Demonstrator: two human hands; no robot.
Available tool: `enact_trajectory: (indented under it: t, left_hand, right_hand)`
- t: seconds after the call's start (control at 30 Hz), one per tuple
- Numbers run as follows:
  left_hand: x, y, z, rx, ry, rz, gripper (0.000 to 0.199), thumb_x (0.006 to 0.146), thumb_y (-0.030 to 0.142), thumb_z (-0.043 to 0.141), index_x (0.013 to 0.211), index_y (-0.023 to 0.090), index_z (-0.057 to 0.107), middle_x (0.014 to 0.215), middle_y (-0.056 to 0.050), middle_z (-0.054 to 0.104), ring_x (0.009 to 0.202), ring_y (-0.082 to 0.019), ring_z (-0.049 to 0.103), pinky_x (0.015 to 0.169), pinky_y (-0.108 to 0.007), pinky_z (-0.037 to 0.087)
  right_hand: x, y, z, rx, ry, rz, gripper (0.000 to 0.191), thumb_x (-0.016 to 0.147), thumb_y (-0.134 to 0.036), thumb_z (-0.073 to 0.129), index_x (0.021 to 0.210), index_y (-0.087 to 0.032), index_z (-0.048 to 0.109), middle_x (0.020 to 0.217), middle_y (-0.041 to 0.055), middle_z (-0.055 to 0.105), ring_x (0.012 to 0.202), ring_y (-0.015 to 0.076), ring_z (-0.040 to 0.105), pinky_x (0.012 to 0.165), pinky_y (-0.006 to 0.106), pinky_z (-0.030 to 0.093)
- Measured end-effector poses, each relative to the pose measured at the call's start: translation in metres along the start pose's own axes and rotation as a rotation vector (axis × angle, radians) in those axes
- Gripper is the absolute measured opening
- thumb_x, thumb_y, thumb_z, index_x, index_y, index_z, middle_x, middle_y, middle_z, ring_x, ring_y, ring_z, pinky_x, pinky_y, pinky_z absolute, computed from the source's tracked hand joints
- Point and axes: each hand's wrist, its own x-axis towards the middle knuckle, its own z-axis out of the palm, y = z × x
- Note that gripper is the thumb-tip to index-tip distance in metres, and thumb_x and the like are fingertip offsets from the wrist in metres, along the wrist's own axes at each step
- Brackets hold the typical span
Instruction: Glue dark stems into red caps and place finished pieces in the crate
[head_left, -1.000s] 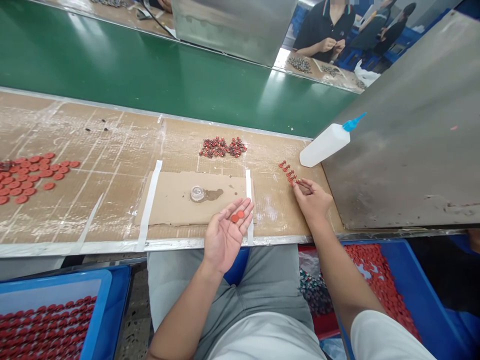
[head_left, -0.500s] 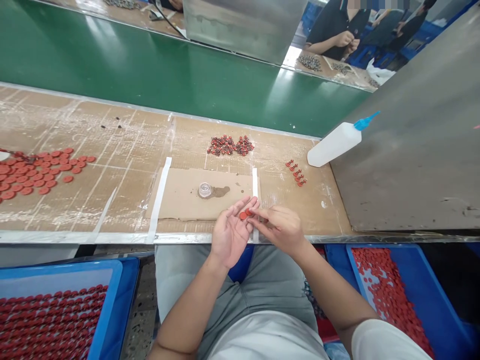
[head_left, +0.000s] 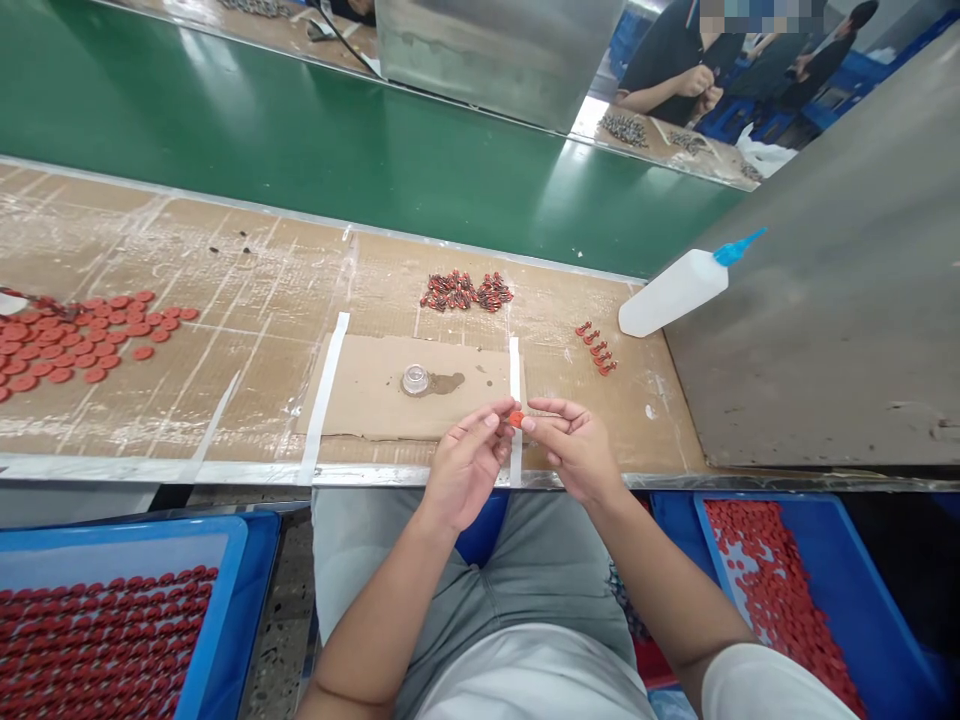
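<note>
A small red disc [head_left: 517,419] is pinched between the fingertips of my right hand [head_left: 574,445], over the front edge of the bench. My left hand [head_left: 469,460] is closed with its fingertips against the disc's left side; whatever else lies in its curled fingers is hidden. Behind them, a small clear cup [head_left: 415,379] stands on a cardboard sheet [head_left: 367,400] beside a wet brown patch. Farther back lies a pile of small red and dark parts [head_left: 465,291]. To the right, several red discs with parts on them [head_left: 597,349] form a short row.
A white bottle with a blue nozzle [head_left: 675,293] leans near the metal box [head_left: 817,300] at right. Loose red discs [head_left: 67,340] cover the bench's left. Blue trays of red pieces [head_left: 236,560] [head_left: 862,570] sit below on both sides. Across the green belt [head_left: 300,130] are a person's hands.
My left hand has gone from an open palm holding red discs to curled fingers. My right hand has lifted a disc to the left fingertips. The view has shifted slightly.
</note>
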Motion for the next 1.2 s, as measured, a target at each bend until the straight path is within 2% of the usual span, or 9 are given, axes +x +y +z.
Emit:
enact_trajectory:
  t: [0.13,0.37,0.5,0.67,0.73,0.83,0.97,1.07,1.2]
  left_hand:
    - [0.000,-0.003,0.000,0.020,-0.037,-0.013,0.023,0.078,0.020,0.070,0.100,0.013,0.072,0.100,-0.009,0.069,0.069,-0.007,0.053,0.056,-0.020,0.039]
    - [0.001,-0.004,-0.001,0.096,-0.089,0.037,0.020,0.083,0.021,0.066,0.100,0.013,0.072,0.095,-0.008,0.068,0.073,-0.006,0.051,0.061,-0.017,0.040]
    - [0.004,-0.006,-0.001,0.054,0.002,0.104,0.018,0.079,0.021,0.070,0.096,0.016,0.072,0.104,-0.007,0.068,0.076,-0.006,0.056,0.068,-0.018,0.044]
    - [0.007,-0.003,-0.004,-0.058,0.083,0.164,0.018,0.078,0.020,0.071,0.096,0.017,0.070,0.097,-0.003,0.069,0.076,-0.005,0.059,0.073,-0.017,0.047]
    - [0.007,0.000,-0.005,-0.076,0.085,0.175,0.018,0.078,0.019,0.071,0.096,0.018,0.070,0.100,-0.003,0.068,0.077,-0.005,0.060,0.074,-0.017,0.048]
    - [0.007,0.003,-0.006,-0.079,0.090,0.168,0.019,0.077,0.018,0.071,0.096,0.018,0.070,0.102,-0.003,0.069,0.080,-0.005,0.062,0.079,-0.018,0.050]
    - [0.006,0.003,-0.005,-0.062,0.094,0.143,0.021,0.075,0.017,0.073,0.096,0.017,0.070,0.103,-0.004,0.070,0.081,-0.006,0.065,0.083,-0.019,0.050]
    - [0.006,0.003,-0.005,-0.050,0.082,0.133,0.021,0.074,0.017,0.074,0.095,0.016,0.070,0.101,-0.004,0.070,0.080,-0.007,0.065,0.081,-0.019,0.051]
    - [0.006,0.005,-0.007,-0.054,0.061,0.127,0.019,0.076,0.018,0.073,0.095,0.016,0.071,0.098,-0.004,0.070,0.078,-0.006,0.065,0.079,-0.017,0.051]
  right_hand:
    - [0.003,-0.007,0.000,0.094,-0.130,0.125,0.039,0.058,-0.027,0.084,0.093,-0.019,0.067,0.076,0.0030,0.073,0.038,0.0007,0.034,0.035,0.017,0.021]
    - [0.015,-0.009,-0.003,0.090,-0.242,0.180,0.043,0.061,-0.025,0.083,0.100,-0.020,0.066,0.075,0.0009,0.070,0.038,-0.0019,0.028,0.037,0.016,0.016]
    - [0.018,-0.005,0.003,0.027,-0.191,0.098,0.044,0.059,-0.031,0.084,0.098,-0.019,0.066,0.070,0.0007,0.070,0.040,0.0007,0.034,0.038,0.017,0.022]
    - [0.026,-0.011,0.011,-0.213,-0.094,-0.141,0.037,0.067,-0.044,0.077,0.091,-0.018,0.068,0.073,0.0045,0.072,0.045,0.0073,0.049,0.044,0.022,0.037]
    - [0.044,-0.019,0.009,-0.326,-0.015,-0.291,0.036,0.073,-0.049,0.070,0.090,-0.018,0.068,0.078,0.0064,0.073,0.052,0.0104,0.056,0.050,0.024,0.044]
    - [0.091,-0.029,0.002,-0.568,0.120,-0.485,0.040,0.078,-0.050,0.063,0.101,-0.017,0.067,0.091,0.0081,0.072,0.073,0.0154,0.065,0.066,0.028,0.050]
    - [0.164,-0.037,-0.006,-1.052,0.167,-0.507,0.042,0.082,-0.039,0.058,0.117,-0.016,0.062,0.104,0.0092,0.068,0.082,0.0176,0.063,0.084,0.035,0.048]
    - [0.199,-0.040,-0.006,-1.184,0.131,-0.587,0.044,0.083,-0.033,0.057,0.123,-0.015,0.060,0.114,0.0120,0.062,0.088,0.0188,0.061,0.089,0.036,0.047]
    - [0.217,-0.044,-0.004,-1.256,-0.020,-0.701,0.039,0.082,-0.030,0.057,0.118,-0.016,0.064,0.114,0.0121,0.059,0.092,0.0195,0.060,0.091,0.035,0.046]
